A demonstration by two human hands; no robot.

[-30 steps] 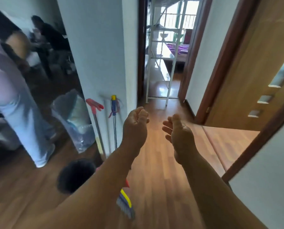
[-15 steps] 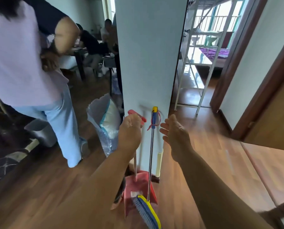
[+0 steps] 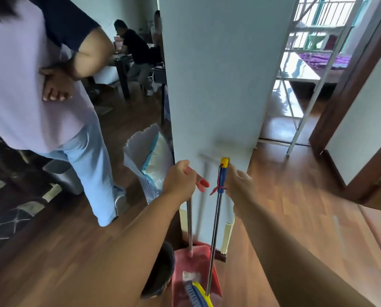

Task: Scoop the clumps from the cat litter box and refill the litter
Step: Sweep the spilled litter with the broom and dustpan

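Note:
A red long-handled dustpan [image 3: 197, 265] and a broom [image 3: 216, 227] with a blue and yellow grip lean against the end of a pale wall [image 3: 211, 85]. My left hand [image 3: 180, 181] grips the red top of the dustpan's handle. My right hand [image 3: 240, 186] is just right of the broom's blue grip, fingers loosely extended beside it; I cannot tell whether they touch. The broom's blue and yellow brush head [image 3: 198, 295] lies in the pan. An open white and blue bag [image 3: 150, 158], possibly litter, stands left of the wall. No litter box is clearly seen.
A person in a pale top and light jeans [image 3: 52, 111] stands close on the left, with a grey bin [image 3: 63, 173] behind their leg. A black round object [image 3: 161, 270] sits by the dustpan. Seated people and a table are farther back. A white metal rack [image 3: 307, 74] stands in the doorway at right.
The view has closed in on the wall end. My left hand has taken hold of the dustpan's handle, and my right hand has come up beside the broom's grip.

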